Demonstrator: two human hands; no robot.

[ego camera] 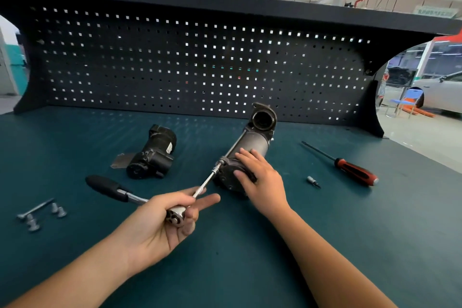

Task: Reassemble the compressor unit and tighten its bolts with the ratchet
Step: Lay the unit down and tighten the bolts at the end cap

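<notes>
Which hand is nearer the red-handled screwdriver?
Right. The right hand rests on the compressor, left of the screwdriver; the left hand, holding the ratchet, is farther left.

Shiny metal ratchet [175,215]; matt bench mat [250,257].
</notes>
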